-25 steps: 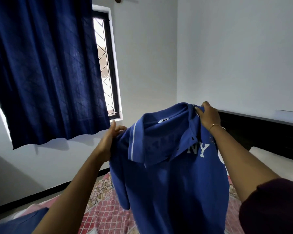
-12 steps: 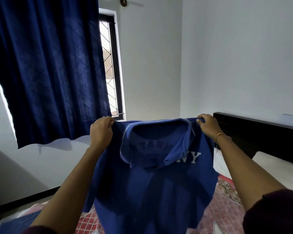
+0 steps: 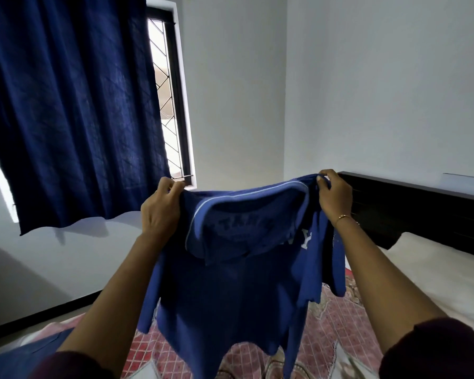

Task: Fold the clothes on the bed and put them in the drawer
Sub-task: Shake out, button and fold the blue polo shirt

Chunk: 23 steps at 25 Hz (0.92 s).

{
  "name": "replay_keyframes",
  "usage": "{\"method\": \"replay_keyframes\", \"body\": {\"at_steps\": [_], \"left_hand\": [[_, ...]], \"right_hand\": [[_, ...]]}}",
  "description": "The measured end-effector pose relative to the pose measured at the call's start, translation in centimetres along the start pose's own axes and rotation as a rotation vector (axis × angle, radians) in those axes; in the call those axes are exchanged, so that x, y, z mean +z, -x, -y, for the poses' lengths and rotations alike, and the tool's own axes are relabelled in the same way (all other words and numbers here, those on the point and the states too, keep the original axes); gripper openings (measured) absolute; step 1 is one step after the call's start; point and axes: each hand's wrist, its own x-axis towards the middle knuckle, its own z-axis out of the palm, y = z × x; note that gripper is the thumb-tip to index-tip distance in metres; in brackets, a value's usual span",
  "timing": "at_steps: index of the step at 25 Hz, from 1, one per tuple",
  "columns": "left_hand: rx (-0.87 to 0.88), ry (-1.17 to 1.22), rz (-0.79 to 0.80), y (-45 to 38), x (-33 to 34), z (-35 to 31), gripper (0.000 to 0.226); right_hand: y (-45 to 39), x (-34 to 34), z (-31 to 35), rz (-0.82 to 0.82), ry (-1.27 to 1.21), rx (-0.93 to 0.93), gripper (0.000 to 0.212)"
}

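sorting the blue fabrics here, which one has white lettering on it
The blue polo shirt held up by the left hand and right hand. The dark blue curtain by the window is plain and hangs untouched.

One polo shirt (image 3: 230,283), two hands, one curtain (image 3: 71,105), one window (image 3: 170,105), one bed (image 3: 340,324).

Dark blue curtain (image 3: 66,110), barred window (image 3: 167,105), white walls (image 3: 381,77), black headboard (image 3: 422,212)
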Motion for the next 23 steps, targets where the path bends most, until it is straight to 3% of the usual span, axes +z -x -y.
{"method": "replay_keyframes", "body": {"at_steps": [4, 8, 11, 13, 17, 23], "left_hand": [[-0.329, 0.107, -0.099, 0.5, -1.5, -1.2, 0.024], [-0.378, 0.289, -0.313, -0.8, -3.9, -2.9, 0.026], [-0.250, 0.416, -0.355, -2.1, -4.6, -2.8, 0.031], [-0.126, 0.423, -0.242, -2.0, -3.3, -2.4, 0.040], [0.068, 0.336, 0.175, 2.4, 3.5, -1.1, 0.057], [0.019, 0.352, 0.549, 8.1, 13.9, -1.1, 0.069]], "right_hand": [[1.7, -0.9, 1.0, -0.223, -0.042, -0.092, 0.021], [2.6, -3.1, 3.5, -0.503, -0.141, -0.268, 0.023], [1.6, -4.5, 3.5, -0.526, -0.133, -0.350, 0.024], [1.3, -3.9, 1.5, -0.442, -0.092, -0.324, 0.025], [5.6, -0.7, -5.9, -0.299, 0.000, -0.172, 0.025], [10.8, 2.4, -16.5, -0.145, 0.122, -0.042, 0.021]]}}
